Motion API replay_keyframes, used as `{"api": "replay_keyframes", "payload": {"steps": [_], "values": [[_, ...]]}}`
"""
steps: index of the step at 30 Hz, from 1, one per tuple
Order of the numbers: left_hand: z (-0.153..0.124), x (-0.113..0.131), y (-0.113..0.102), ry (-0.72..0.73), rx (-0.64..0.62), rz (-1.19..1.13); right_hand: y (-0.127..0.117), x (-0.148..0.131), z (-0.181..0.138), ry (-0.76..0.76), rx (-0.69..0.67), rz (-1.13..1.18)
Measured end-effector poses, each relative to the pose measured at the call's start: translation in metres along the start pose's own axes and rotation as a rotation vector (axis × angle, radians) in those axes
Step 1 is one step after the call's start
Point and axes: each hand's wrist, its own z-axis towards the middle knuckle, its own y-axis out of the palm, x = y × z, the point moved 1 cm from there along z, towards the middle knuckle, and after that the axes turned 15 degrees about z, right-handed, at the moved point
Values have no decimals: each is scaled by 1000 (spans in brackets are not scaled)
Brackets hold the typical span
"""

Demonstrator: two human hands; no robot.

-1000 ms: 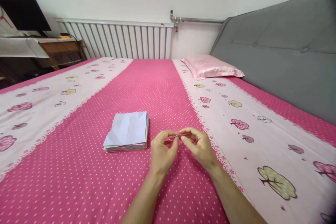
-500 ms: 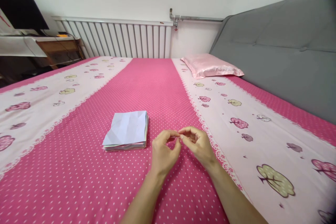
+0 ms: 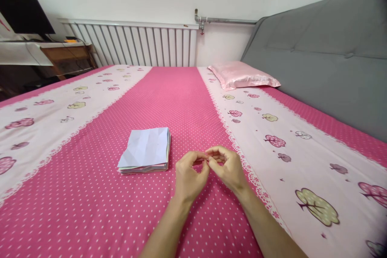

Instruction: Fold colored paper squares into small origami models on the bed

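Note:
My left hand [image 3: 191, 175] and my right hand [image 3: 228, 169] meet at the fingertips just above the pink dotted bedspread [image 3: 178, 105]. On each, thumb and forefinger curve round into a pinch. Whatever lies between the fingertips, if anything, is too small or hidden to make out. To the left of my left hand, with a small gap, lies a squarish stack of creased paper sheets [image 3: 146, 147]. Its top sheet is pale bluish white with fold lines, and greenish, pink and grey edges show underneath.
At the bed's far right rests a pink satin pillow [image 3: 244, 74] beside the grey padded headboard [image 3: 326, 52]. A white radiator [image 3: 136, 44] stands behind the bed, with a pipe [image 3: 229, 20] to its right. Far left, a dark monitor [image 3: 26, 14] sits on a desk [image 3: 65, 52].
Both hands keep almost the same pose, fingertips together, with only a very slight shift in the fingers. The paper stack lies where it was; the view has moved a touch.

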Motion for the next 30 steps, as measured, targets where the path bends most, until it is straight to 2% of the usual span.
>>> {"api": "replay_keyframes", "payload": {"steps": [4, 7, 15, 30], "values": [[-1, -1, 1, -19, -5, -22, 0, 2, 0, 20, 9, -3], [1, -8, 4, -48, -38, 22, -4, 6, 3, 57, -43, 14], [5, -31, 8, -255, -204, 23, -13, 21, 9, 87, -188, -55], [4, -29, 8, -232, -201, 187, -10, 19, 7, 19, -147, -215]]}}
